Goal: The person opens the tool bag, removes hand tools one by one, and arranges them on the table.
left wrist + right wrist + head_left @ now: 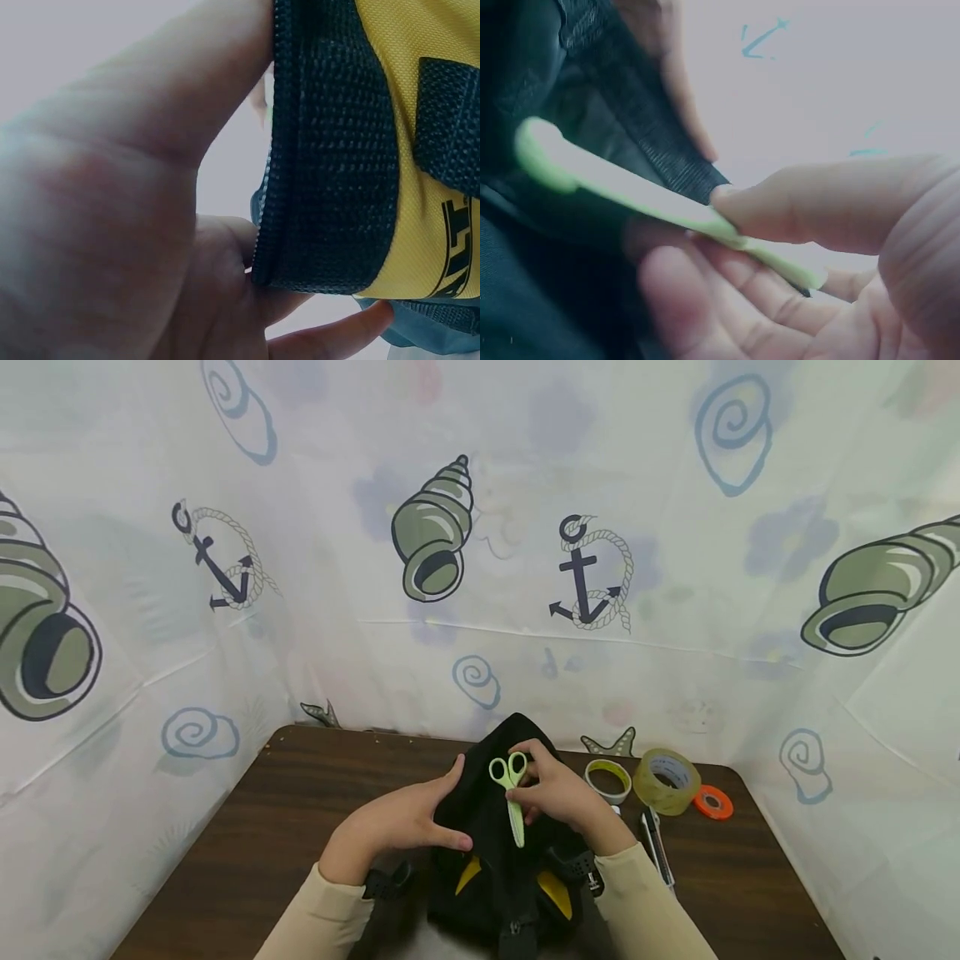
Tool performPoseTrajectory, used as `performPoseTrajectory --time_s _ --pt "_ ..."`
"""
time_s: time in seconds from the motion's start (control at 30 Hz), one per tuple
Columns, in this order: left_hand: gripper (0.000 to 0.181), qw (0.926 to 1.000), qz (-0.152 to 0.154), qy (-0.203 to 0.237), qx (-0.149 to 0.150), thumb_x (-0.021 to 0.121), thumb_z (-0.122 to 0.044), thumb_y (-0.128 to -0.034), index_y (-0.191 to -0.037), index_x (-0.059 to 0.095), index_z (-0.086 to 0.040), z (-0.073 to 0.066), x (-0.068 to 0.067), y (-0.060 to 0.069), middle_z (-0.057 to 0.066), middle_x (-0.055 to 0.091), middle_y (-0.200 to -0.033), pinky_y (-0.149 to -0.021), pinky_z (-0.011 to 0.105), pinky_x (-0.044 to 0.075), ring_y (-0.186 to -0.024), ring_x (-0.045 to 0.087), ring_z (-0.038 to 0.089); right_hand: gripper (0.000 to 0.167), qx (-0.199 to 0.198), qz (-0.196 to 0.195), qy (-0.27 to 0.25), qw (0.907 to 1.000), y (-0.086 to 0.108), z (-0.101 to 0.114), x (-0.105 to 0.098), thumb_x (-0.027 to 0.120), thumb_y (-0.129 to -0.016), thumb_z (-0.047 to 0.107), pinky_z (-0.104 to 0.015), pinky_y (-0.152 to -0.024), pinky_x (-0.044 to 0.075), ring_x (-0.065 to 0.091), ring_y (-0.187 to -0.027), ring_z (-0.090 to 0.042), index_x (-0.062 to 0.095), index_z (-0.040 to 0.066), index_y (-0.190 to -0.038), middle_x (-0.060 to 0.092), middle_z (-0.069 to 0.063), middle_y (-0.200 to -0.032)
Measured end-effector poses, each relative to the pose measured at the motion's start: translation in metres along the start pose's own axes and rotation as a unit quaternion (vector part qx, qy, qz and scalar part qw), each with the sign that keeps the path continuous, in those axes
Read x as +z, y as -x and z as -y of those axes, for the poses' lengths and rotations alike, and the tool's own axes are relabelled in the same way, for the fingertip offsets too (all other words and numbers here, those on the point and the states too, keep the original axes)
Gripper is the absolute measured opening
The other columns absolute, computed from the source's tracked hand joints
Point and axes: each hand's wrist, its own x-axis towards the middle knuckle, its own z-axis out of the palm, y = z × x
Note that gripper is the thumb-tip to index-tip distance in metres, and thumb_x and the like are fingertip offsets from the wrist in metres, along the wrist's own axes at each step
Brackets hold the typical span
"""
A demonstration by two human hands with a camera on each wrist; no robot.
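A black tool bag with yellow panels [476,806] stands on the table in front of me, its mouth facing up. My left hand [397,820] grips the left side of its rim, thumb over the black fabric. The left wrist view shows the bag's black webbing edge [334,157] and yellow cloth with partial lettering, fingers passing beneath. Above the bag, my right hand [558,789] pinches light green scissors [515,820] between thumb and fingers. Their loops point up and their blades down in the head view. Up close, the scissors [645,184] appear edge-on beside a black strap [656,139].
Right of the bag lie a white tape roll with a yellow inside [611,797], a wide clear tape roll [651,795] and a small orange roll [703,804]. A utility knife [654,843] lies nearer my right forearm. Patterned cloth [517,610] hangs behind the brown table [247,852].
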Motion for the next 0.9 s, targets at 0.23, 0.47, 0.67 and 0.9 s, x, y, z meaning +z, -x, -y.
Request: performPoseTrajectory --time_s 0.23,0.47,0.67,0.9 --pt "0.127 1.0000 -0.002 0.000 -0.003 0.083 -0.066 -0.0887 -0.177 -0.003 -0.033 0.001 0.002 0.001 0.005 0.027 -0.181 -0.126 0.058 0.042 -0.161 0.043 0.030 0.078 -0.057 -0.032 -0.009 0.9978 0.026 0.000 -0.008 0.073 -0.106 0.014 -0.037 -0.070 0.062 0.066 -0.069 -0.023 0.026 0.013 -0.169 0.066 -0.018 -0.107" --pt "0.126 1.0000 0.001 0.003 -0.005 0.082 -0.066 -0.0897 -0.176 -0.003 -0.034 0.000 0.001 0.002 0.004 0.025 -0.182 -0.126 0.059 0.041 -0.163 0.041 0.031 0.073 -0.081 -0.110 -0.023 0.9904 0.057 -0.007 -0.018 0.072 -0.106 0.008 -0.032 -0.067 0.058 0.061 -0.070 -0.019 0.032 0.015 -0.167 0.064 -0.021 -0.107" --pt "0.127 1.0000 0.001 0.002 -0.006 0.082 -0.067 -0.0890 -0.176 -0.003 -0.034 0.002 0.001 0.001 0.003 0.024 -0.182 -0.127 0.059 0.041 -0.163 0.041 0.031 0.073 -0.070 -0.161 0.013 0.9845 0.082 -0.019 -0.027 0.074 -0.103 0.005 -0.026 -0.066 0.052 0.058 -0.073 -0.012 0.037 0.013 -0.166 0.063 -0.017 -0.103" --pt "0.128 1.0000 -0.001 -0.001 0.001 0.082 -0.070 -0.0876 -0.177 -0.003 -0.032 0.002 0.002 0.000 0.001 0.024 -0.181 -0.127 0.058 0.041 -0.163 0.040 0.029 0.077 -0.025 -0.209 -0.017 0.9775 0.114 -0.036 -0.049 0.071 -0.104 0.002 -0.026 -0.066 0.050 0.056 -0.073 -0.010 0.028 0.009 -0.167 0.061 -0.013 -0.101"
